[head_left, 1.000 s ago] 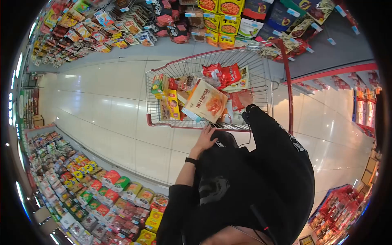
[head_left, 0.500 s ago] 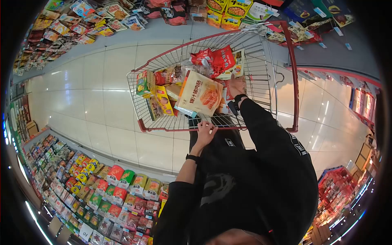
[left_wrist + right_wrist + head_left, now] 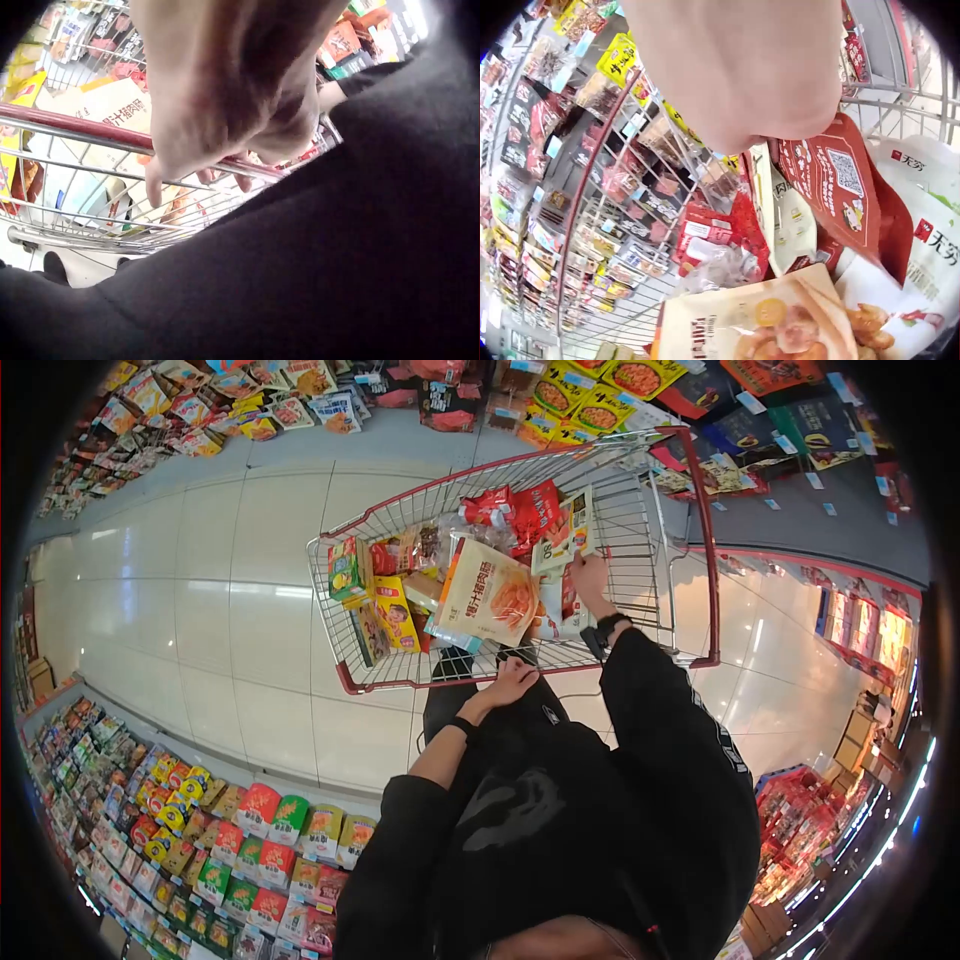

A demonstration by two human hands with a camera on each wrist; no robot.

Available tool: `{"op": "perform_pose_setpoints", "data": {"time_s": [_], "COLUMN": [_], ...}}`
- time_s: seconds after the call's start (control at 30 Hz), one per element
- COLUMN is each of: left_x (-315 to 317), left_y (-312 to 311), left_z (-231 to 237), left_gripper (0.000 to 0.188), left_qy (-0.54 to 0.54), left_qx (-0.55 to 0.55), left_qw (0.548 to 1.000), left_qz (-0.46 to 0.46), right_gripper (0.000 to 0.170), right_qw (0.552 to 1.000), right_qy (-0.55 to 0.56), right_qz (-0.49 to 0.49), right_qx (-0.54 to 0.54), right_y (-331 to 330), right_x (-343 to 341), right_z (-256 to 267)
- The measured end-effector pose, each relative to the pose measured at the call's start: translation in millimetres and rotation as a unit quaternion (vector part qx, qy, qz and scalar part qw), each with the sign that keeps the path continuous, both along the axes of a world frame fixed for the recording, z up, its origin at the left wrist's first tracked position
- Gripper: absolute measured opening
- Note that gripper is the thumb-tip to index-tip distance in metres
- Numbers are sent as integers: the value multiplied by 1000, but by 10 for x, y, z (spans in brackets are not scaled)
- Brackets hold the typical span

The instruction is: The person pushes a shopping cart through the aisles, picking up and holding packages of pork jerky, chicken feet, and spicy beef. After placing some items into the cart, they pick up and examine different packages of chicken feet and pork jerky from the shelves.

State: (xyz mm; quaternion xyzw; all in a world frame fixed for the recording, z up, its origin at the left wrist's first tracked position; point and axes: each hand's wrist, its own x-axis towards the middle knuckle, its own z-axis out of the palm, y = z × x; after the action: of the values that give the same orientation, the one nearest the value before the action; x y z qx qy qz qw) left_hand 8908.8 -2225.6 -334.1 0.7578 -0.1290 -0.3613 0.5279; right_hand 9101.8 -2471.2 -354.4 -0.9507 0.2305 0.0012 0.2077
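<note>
My right hand [image 3: 592, 580] is inside the shopping cart, fingers curled at the upper end of a red snack bag [image 3: 836, 180] that stands upright. A cream-and-green bag [image 3: 791, 229] has its edge right at the same fingertips; the hand hides the exact hold. Beside them a large cream sausage pack [image 3: 488, 592] lies over other goods. My left hand [image 3: 515, 678] is at the near side of the cart, its fingers hooked over the red top rail [image 3: 90, 127] and hanging down past the wires.
Yellow boxes [image 3: 397, 615], a green-and-yellow carton [image 3: 349, 568] and bright red bags [image 3: 535, 515] fill the cart's far end. The red push handle [image 3: 712, 560] is at the right. Hanging snack packs [image 3: 610, 405] line the far shelf; packaged goods [image 3: 245, 840] cover the near display.
My right hand has shifted from low over the red bag toward the cream-and-green bag, which now stands more tilted. My left hand stays at the rail, its fingers more bent.
</note>
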Motion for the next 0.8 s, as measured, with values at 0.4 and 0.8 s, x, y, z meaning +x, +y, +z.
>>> {"op": "perform_pose_setpoints", "data": {"time_s": [0.4,0.8], "left_x": [1565,2287], "left_y": [34,756], "left_z": [872,1784], "left_gripper": [100,69], "left_qy": [-154,96], "left_qx": [-47,-46], "left_qw": [982,992], "left_qz": [102,69], "right_gripper": [28,28], "right_qw": [977,893], "right_qy": [-130,96], "right_qz": [130,210], "right_qx": [112,386], "right_y": [540,-223], "right_x": [-609,-82], "right_z": [2033,2454]}}
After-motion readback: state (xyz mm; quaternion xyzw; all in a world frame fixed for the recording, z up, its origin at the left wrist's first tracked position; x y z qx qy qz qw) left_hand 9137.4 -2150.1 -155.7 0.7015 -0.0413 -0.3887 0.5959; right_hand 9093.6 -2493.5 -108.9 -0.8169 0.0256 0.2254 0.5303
